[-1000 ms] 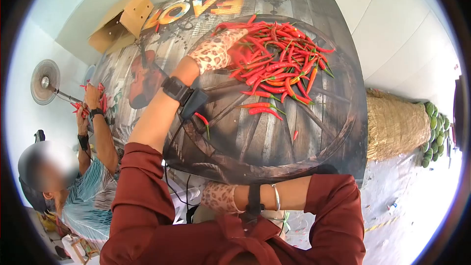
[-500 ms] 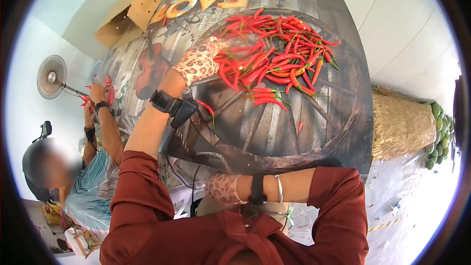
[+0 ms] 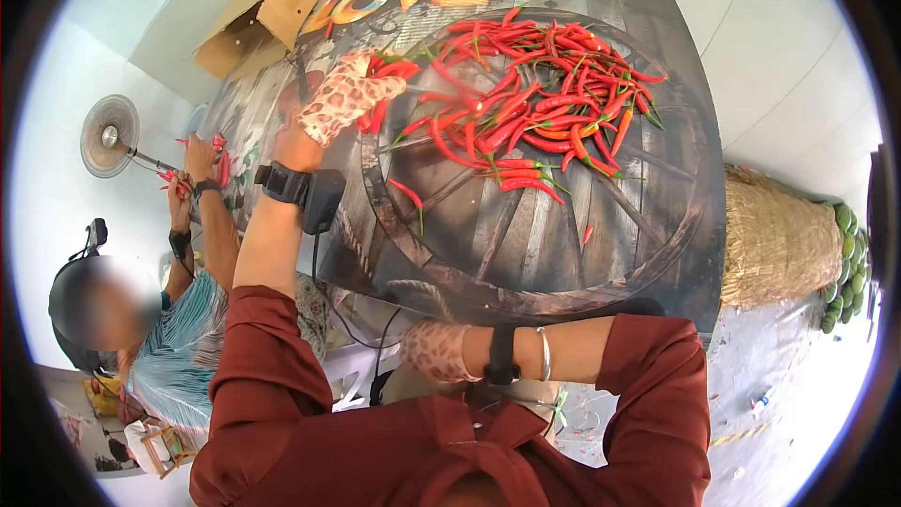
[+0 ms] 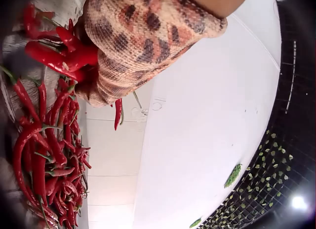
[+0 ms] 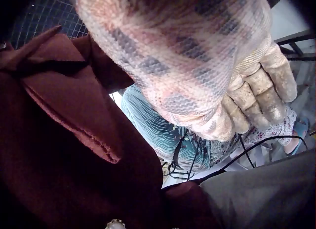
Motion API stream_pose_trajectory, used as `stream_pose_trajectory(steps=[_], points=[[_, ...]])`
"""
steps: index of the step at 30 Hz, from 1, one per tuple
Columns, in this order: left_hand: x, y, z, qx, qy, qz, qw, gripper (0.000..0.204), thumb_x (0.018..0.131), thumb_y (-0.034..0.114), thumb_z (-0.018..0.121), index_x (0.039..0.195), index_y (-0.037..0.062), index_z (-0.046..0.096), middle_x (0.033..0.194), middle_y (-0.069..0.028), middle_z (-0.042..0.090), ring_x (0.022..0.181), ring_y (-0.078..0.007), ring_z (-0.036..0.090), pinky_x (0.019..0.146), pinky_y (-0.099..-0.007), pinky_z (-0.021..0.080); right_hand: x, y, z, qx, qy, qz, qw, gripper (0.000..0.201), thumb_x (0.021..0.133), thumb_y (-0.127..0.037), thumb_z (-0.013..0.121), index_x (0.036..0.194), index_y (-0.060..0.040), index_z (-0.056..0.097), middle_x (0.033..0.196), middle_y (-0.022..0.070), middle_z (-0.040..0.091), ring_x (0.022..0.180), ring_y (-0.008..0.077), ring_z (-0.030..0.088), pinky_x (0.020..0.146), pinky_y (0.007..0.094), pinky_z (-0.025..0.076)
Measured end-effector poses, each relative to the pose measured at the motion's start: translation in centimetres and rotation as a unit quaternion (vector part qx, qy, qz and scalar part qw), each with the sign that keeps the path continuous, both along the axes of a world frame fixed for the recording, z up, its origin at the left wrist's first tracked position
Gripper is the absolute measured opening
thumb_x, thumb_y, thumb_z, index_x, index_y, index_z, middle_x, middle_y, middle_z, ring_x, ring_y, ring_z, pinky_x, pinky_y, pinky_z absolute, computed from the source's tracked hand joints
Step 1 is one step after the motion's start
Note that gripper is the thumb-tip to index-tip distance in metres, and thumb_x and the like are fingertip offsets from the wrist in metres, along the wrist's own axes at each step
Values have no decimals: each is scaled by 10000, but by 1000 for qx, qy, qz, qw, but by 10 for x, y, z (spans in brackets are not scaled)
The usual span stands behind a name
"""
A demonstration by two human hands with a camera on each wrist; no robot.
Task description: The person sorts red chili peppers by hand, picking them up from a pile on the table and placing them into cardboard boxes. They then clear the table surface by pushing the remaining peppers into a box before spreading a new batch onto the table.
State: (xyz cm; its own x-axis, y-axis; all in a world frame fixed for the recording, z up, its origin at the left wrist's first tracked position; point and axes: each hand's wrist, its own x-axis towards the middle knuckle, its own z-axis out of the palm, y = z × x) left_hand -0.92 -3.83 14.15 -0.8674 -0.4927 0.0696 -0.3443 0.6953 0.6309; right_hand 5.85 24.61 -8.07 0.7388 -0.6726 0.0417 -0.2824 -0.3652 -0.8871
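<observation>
My left hand (image 3: 345, 101), in a leopard-print glove, grips a bunch of red chillies (image 4: 79, 59) above the left part of the table (image 3: 441, 268). Some of the bunch (image 3: 396, 69) sticks out past the fingers in the head view. To its right lies a wide pile of red chillies with green stems (image 3: 561, 120), a few of them orange. A single chilli (image 3: 407, 193) lies apart, nearer to me. My right hand (image 3: 436, 352), gloved alike, rests low by my lap below the table edge. Its fingers (image 5: 254, 93) hang loosely bent, holding nothing.
At the left, another person (image 3: 178, 357) handles red chillies at the table's side. A cardboard box (image 3: 291, 5) stands at the back left, with a fan (image 3: 110, 136) beyond that person. Right of the table are a straw-coloured bundle (image 3: 779, 239) and green fruits (image 3: 849, 268).
My left hand has drawn leftward from the pile with chillies in its grip, dragging a few others to the pile's left side. My right hand stays by my lap.
</observation>
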Motion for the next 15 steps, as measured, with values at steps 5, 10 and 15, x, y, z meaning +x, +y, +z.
stream_pose_trajectory(steps=[5,10,15], points=[[27,-5,-8,153,69,54,984,255,824,201,662,1030,51,659,805,-41,641,703,-111,578,602,-238,454,-4,1,4,20,-8,-3,1000,202,952,-58,437,963,-35,637,900,22,624,759,117,581,706,225,501],[42,-15,-11,291,188,146,927,300,816,214,658,1050,27,639,822,-34,648,742,-139,616,689,-255,480,0,5,-12,-8,22,-28,999,223,963,-76,420,962,-45,641,893,11,626,759,94,583,709,205,497],[60,-54,-29,227,173,103,953,239,825,204,649,1003,46,636,819,-21,640,731,-122,598,652,-264,476,4,7,-27,-40,50,-60,996,245,974,-94,403,961,-54,644,887,0,629,760,71,585,711,184,492]])
